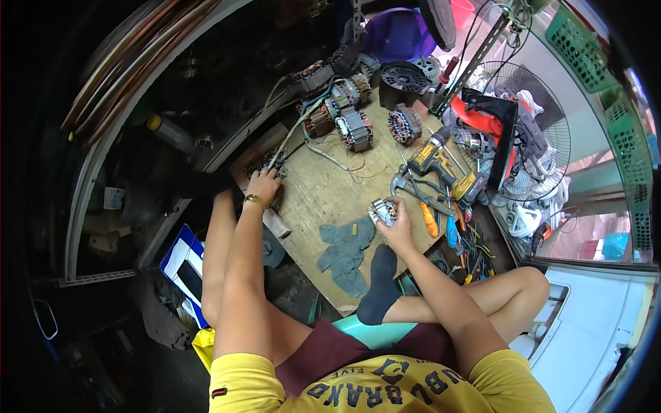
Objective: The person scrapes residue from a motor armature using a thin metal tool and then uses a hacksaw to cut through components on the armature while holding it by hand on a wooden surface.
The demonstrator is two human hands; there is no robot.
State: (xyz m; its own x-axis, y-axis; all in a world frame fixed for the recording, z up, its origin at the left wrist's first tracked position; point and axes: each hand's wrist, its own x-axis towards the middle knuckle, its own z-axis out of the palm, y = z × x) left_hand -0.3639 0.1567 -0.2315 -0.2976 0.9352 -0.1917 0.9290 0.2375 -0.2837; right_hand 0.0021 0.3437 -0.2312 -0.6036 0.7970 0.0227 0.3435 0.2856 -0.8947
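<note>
My right hand point(398, 226) is closed around a small motor stator point(383, 213), silvery with white on it, held above the wooden board point(323, 193). At the board's left edge my left hand point(264, 184) reaches out, fingers partly spread over a heap of small dark parts point(260, 164). Its fingertips are hard to make out, and nothing shows in its grasp. A grey cloth glove point(344, 256) lies on the board between my arms, just left of my foot.
Several wound stators point(354, 129) crowd the board's far side. To the right lie a yellow-black drill point(441, 165), a hammer point(399, 180) and assorted pliers and screwdrivers point(451, 230). A fan guard point(533, 124) stands behind them. My socked foot point(381, 286) rests on the near edge.
</note>
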